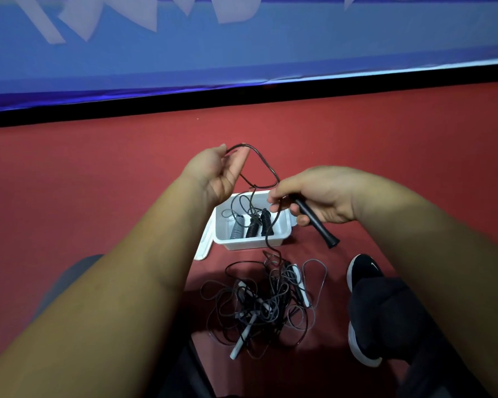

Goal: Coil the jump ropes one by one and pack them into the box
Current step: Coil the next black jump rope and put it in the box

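Note:
My right hand grips the black handle of a jump rope above the right side of the white box. Its thin black cord loops up to my left hand, which pinches it at the fingertips, then hangs down to the floor pile. Inside the box lie three coiled ropes, one grey and two black. A tangled pile of jump ropes with grey and white handles lies on the red floor in front of the box.
The box lid leans against the box's left side. My black shoe rests on the floor right of the pile. A blue banner wall with a black base strip runs across the back.

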Motion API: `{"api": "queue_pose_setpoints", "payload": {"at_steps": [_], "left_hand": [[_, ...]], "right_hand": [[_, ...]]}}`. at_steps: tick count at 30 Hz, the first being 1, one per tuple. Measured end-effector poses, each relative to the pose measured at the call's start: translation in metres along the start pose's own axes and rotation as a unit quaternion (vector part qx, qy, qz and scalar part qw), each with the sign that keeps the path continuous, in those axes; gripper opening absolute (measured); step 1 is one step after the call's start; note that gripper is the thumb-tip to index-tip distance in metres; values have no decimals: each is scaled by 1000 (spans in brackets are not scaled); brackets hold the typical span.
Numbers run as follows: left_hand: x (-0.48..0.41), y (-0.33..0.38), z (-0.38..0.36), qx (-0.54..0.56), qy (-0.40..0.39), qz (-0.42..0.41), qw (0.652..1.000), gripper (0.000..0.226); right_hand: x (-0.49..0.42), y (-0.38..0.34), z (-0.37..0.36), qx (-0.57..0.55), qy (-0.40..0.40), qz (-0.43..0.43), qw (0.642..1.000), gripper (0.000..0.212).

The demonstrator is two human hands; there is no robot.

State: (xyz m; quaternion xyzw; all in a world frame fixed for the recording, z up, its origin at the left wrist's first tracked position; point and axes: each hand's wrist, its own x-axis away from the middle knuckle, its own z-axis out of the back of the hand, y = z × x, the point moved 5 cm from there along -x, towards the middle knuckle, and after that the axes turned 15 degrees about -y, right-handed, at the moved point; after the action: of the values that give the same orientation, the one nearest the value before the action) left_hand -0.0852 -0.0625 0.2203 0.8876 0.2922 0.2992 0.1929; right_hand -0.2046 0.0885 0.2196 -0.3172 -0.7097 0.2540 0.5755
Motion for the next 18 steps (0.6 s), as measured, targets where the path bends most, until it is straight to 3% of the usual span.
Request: {"api": "queue_pose_setpoints", "payload": {"at_steps": [2,4,7,9,13,18], "left_hand": [[0,6,0,-14,9,-28,999,15],[-2,6,-2,-69,0,-36,997,30],[-5,-7,-1,-235,-9,20,972,39],[1,-24,-7,-370,-53,99,922,37],[22,-64,-16,-572,-193,251,757,44],[26,-83,-5,-661,-270,275,644,24]], "right_hand": [[1,-3,8,9,61,36,997,9],[4,-7,18,17,147,78,986,13],[9,-12,26,-24,204,129,970,20],[12,-15,30,-66,219,149,962,22],[19,-20,38,-126,248,181,943,20],[28,-22,51,-200,262,228,916,18]]}}
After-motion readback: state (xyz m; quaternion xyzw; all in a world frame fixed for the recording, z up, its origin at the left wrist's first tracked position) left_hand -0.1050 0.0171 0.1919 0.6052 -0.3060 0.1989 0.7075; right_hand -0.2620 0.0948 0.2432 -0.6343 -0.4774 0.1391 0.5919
